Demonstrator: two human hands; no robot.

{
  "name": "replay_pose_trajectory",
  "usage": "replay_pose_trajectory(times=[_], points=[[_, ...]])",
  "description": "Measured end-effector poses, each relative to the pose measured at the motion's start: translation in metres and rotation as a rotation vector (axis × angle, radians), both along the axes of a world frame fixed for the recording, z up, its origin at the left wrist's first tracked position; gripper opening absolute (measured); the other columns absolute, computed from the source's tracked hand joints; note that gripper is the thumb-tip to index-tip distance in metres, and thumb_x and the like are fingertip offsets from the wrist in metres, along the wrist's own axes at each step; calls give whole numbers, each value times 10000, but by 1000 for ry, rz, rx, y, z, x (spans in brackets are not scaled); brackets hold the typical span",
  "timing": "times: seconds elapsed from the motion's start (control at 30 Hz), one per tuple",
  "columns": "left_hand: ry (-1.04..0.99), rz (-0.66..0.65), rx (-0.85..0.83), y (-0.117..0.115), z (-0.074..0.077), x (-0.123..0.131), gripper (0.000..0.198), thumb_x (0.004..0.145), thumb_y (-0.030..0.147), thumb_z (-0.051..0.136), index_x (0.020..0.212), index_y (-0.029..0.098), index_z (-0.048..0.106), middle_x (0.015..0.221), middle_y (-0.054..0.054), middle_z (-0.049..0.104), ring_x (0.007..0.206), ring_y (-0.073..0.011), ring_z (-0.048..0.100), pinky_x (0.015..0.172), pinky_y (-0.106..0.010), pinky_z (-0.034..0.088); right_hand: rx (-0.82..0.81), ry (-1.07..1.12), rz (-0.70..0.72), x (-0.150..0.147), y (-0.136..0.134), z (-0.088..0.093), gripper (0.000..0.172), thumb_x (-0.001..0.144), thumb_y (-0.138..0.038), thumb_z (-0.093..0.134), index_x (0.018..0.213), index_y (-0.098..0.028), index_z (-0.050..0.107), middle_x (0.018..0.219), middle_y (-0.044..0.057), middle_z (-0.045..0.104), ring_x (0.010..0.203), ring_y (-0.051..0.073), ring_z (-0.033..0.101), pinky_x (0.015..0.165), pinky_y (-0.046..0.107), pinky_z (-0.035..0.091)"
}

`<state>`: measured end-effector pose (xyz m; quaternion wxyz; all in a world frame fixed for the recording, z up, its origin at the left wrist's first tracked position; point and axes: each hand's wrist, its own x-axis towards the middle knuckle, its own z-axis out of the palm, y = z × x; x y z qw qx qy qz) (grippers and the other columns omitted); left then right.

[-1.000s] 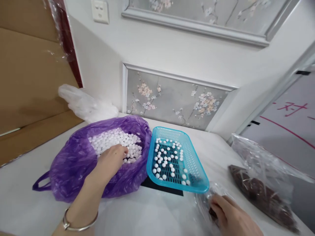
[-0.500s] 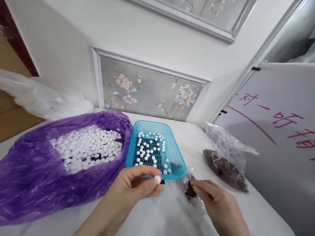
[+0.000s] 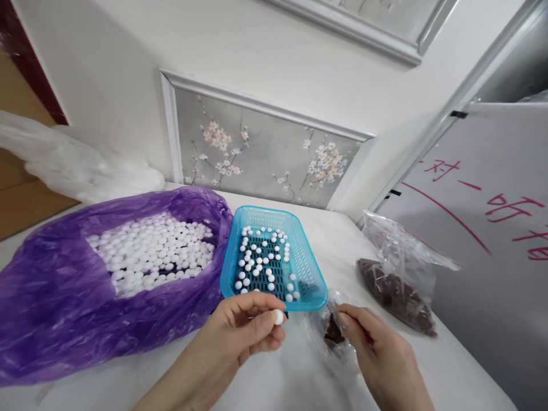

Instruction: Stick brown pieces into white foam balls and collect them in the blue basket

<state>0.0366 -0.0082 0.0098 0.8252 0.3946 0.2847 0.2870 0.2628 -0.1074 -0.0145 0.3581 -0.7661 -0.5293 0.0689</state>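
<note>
My left hand (image 3: 240, 334) pinches one small white ball (image 3: 278, 317) between thumb and fingers, just in front of the near rim of the blue plastic basket (image 3: 315, 286), which holds several white balls. To my left lies an open purple bag (image 3: 64, 319) full of white balls (image 3: 149, 254). My right hand (image 3: 379, 354) rests on a small clear bag (image 3: 331, 337) with dark brown pieces inside, its fingers pinched on the plastic.
A larger clear bag of brown pieces (image 3: 396, 285) lies at the right. A crumpled white plastic bag (image 3: 72, 165) sits at the back left against the wall. A white board with red writing (image 3: 492, 217) leans at the right. The white table (image 3: 342, 240) carries everything.
A second ago my left hand was in the purple bag; it has come out holding a white ball and moved to the basket's front. My view turned right. The right hand stayed on the small bag.
</note>
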Motion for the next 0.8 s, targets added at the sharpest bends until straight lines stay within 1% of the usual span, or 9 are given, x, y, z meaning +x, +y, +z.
replay_pose_trajectory(times=[0.1,0.17,0.23,0.3,0.4,0.5,0.6,0.7,0.8], points=[[-40,-1,-29,-1,0,-2,122,762,269,758,839,174,751,713,2,663,678,-76,603,689,-178,502,87,223,-30,-20,1,11,190,863,-384,558,810,-271,702,684,-20,691,597,148,614,593,221,486],[-78,-4,-58,-1,0,-3,108,772,247,750,841,164,749,715,-2,667,676,-73,605,686,-172,506,159,411,7,-38,3,19,117,840,-346,610,821,-283,706,630,-41,688,566,121,608,578,182,491],[-109,2,-93,0,0,-4,94,775,219,747,843,153,748,713,-2,663,667,-67,603,680,-167,511,259,586,97,-56,6,25,52,819,-302,656,829,-281,703,592,-53,674,544,102,608,559,162,495],[-141,24,-129,1,-1,-5,89,775,195,747,855,156,748,737,0,666,662,-63,605,670,-166,516,336,745,203,-72,11,29,16,791,-277,705,786,-261,702,600,-52,665,503,82,608,515,156,495],[-184,53,-159,3,-4,-8,99,783,167,735,881,172,747,780,1,678,664,-64,610,665,-173,521,355,924,317,-88,20,30,69,749,-266,761,704,-232,721,598,-48,650,441,67,607,451,156,492],[-212,66,-161,2,-7,-10,95,793,154,721,882,171,750,791,-2,685,669,-66,610,688,-187,515,373,998,383,-96,29,29,52,739,-290,781,719,-244,767,592,-35,660,423,75,606,426,178,501],[-236,58,-132,1,-6,-10,77,801,160,712,868,168,748,752,-8,685,685,-89,616,714,-214,500,371,1025,395,-100,33,27,36,751,-300,776,743,-265,780,564,-37,663,442,85,611,448,191,515],[-244,19,-92,0,-4,-9,79,812,207,700,867,174,745,682,-9,670,646,-123,628,689,-254,487,374,1002,404,-100,34,23,30,773,-289,755,787,-282,781,553,-43,667,469,95,624,480,200,525],[-228,13,-66,0,-4,-9,94,800,228,711,861,166,749,685,-10,666,629,-131,631,682,-263,479,389,965,406,-100,33,20,45,786,-287,743,814,-268,772,595,-30,688,502,97,633,514,204,526]])
